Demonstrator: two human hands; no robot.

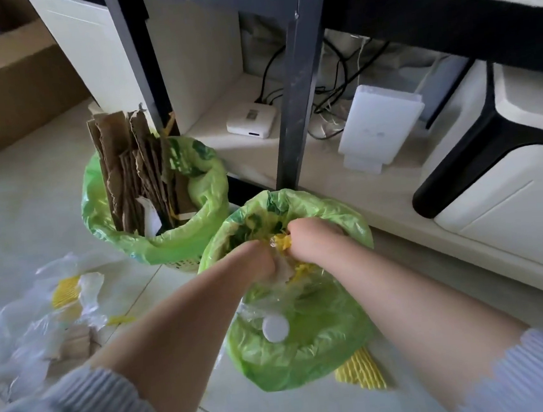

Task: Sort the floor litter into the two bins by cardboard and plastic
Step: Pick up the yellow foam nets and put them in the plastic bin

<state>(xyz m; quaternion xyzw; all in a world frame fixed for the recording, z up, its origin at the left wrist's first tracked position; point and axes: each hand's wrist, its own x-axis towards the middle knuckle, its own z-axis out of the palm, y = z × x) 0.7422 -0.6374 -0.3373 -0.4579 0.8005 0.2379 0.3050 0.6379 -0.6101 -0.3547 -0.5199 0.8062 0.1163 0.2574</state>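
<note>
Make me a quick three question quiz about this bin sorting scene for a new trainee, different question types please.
1. True or false: the far bin holds torn cardboard.
2. Both hands are pushing litter into which bin? A) far bin B) near bin C) brown box
3. Fill in: a yellow foam net lies on the floor beside the ____ bin.

Key: 1 true. 2 B: the left hand and right hand press clear plastic into it. 3 near.
</note>
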